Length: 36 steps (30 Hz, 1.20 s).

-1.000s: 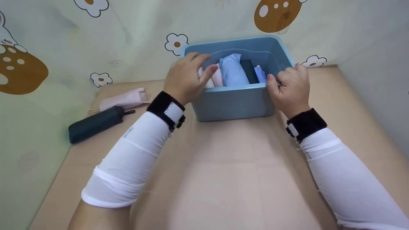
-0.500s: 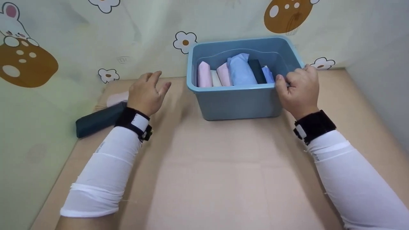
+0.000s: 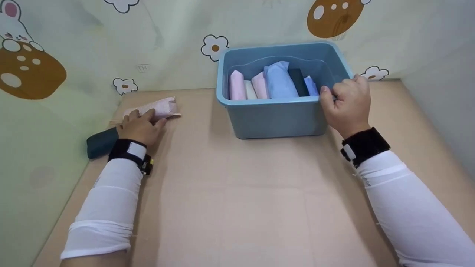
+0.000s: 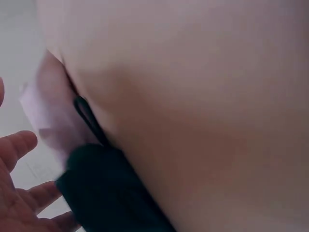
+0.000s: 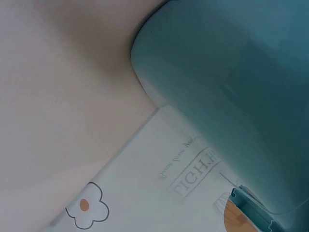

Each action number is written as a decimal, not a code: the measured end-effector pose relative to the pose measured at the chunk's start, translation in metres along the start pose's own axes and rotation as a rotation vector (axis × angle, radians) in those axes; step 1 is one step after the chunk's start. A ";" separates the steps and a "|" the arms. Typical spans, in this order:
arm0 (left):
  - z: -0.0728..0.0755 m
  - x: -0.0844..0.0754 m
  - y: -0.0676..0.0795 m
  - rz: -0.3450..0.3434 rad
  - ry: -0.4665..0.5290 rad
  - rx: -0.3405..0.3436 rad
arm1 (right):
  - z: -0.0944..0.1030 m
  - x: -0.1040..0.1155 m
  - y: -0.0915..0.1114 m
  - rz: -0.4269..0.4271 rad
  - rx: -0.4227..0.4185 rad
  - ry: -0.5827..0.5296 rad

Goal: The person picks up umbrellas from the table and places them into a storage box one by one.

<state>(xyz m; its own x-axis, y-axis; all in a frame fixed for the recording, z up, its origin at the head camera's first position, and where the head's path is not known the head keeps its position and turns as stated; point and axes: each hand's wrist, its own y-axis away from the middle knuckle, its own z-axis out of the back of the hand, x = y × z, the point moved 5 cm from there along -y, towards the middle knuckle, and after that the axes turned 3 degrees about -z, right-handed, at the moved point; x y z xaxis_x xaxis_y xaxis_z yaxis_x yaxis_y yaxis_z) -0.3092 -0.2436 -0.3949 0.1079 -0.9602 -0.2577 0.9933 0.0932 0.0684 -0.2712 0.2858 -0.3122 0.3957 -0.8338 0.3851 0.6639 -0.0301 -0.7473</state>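
Observation:
My left hand [image 3: 139, 128] reaches over a dark green folded umbrella [image 3: 101, 144] lying on the table at the left, hiding part of it. In the left wrist view the fingers [image 4: 41, 195] are spread, with fingertips right at the edge of the umbrella [image 4: 106, 186], whose wrist loop sticks out. Just behind lies a pale pink wrapped bundle [image 3: 165, 106], partly covered by the hand in the head view. My right hand [image 3: 347, 105] grips the right front rim of a blue plastic bin [image 3: 276, 120], thumb over the edge. That hand is out of the right wrist view.
Inside the bin stand pink bundles [image 3: 238, 86], a light blue one [image 3: 280, 81], a dark green one [image 3: 298, 82] and a smaller blue one [image 3: 311, 86]. A patterned wall covering [image 3: 167, 44] rises behind the table [image 3: 259, 207].
My left hand has left the bin's left rim and moved left and down onto the umbrella. The right hand keeps its hold on the bin, which stays in place.

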 end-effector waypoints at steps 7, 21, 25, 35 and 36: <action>-0.003 0.021 0.004 0.060 -0.064 0.044 | 0.002 -0.002 0.000 -0.007 0.002 0.011; 0.006 0.019 0.014 0.084 -0.164 0.010 | 0.001 -0.002 -0.001 0.041 -0.023 0.011; 0.006 0.017 0.016 0.070 -0.184 0.021 | 0.000 -0.002 -0.001 0.017 -0.016 0.001; 0.005 0.022 0.015 0.046 -0.098 -0.023 | -0.001 -0.002 0.000 -0.004 0.009 0.005; 0.007 0.020 0.015 0.037 -0.092 -0.046 | -0.001 -0.002 0.000 -0.004 0.009 0.005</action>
<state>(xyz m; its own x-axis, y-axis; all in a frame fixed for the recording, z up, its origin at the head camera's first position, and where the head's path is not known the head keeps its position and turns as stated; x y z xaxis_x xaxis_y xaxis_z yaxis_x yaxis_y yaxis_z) -0.2923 -0.2637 -0.3926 0.1420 -0.9759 -0.1660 0.9898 0.1387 0.0314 -0.2725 0.2867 -0.3136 0.3898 -0.8365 0.3852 0.6708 -0.0286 -0.7411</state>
